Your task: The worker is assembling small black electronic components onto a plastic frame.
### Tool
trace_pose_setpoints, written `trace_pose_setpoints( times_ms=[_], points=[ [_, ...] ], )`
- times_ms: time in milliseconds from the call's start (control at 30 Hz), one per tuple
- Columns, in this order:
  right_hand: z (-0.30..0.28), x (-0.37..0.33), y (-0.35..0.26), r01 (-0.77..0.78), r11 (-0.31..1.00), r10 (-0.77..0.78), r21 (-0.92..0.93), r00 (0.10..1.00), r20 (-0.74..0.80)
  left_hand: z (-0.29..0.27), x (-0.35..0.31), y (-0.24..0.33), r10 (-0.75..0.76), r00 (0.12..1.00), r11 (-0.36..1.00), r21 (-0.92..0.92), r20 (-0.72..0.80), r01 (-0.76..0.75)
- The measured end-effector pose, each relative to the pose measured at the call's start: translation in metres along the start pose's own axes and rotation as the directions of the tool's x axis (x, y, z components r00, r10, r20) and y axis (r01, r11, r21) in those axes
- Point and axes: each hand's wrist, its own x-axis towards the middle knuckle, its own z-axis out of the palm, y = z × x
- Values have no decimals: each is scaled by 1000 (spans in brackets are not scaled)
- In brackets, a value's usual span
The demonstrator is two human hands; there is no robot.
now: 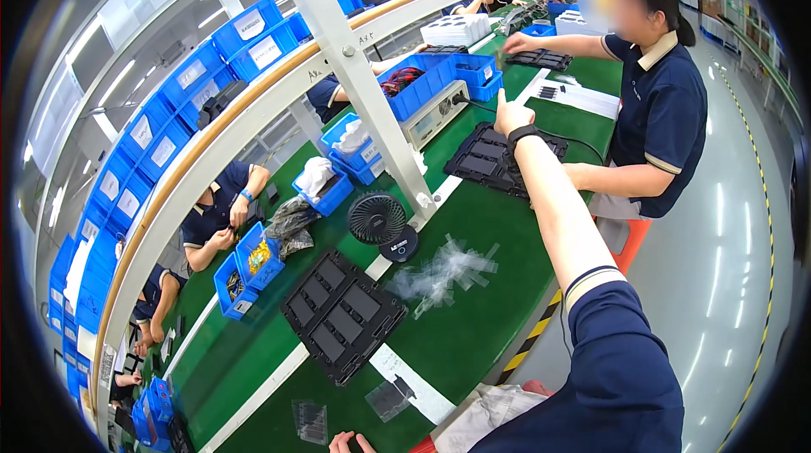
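My right arm stretches far across the green bench. My right hand (513,117) is raised with its index finger extended and the other fingers curled; it holds nothing I can see. Below it, close to my wrist, lies a black compartment tray (480,155). My left hand (351,443) shows only as a few spread fingers at the lower edge, by the bench, with nothing visible in them. Nearer me sits another black tray (342,315) with grey rectangular pieces in its compartments. Beside it are a pile of clear plastic strips (448,275) and small clear sheets (310,422).
A black desk fan (377,218) stands by a white upright post (363,73). Blue bins (325,189) line the bench and fill the shelf above. A co-worker (663,106) stands at the right, one hand near the far tray. Other people sit across the bench.
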Motion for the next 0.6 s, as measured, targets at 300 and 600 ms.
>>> trace_pose_setpoints(
  times_ms=[300,600],
  points=[
    [11,-6,-7,2,997,-9,-75,995,-98,0,-1,-1,-6,1000,1000,-18,-11,6],
    [8,-20,-11,60,997,-55,51,993,-103,1,-1,-1,-24,1000,1000,-21,-14,24]
  ],
)
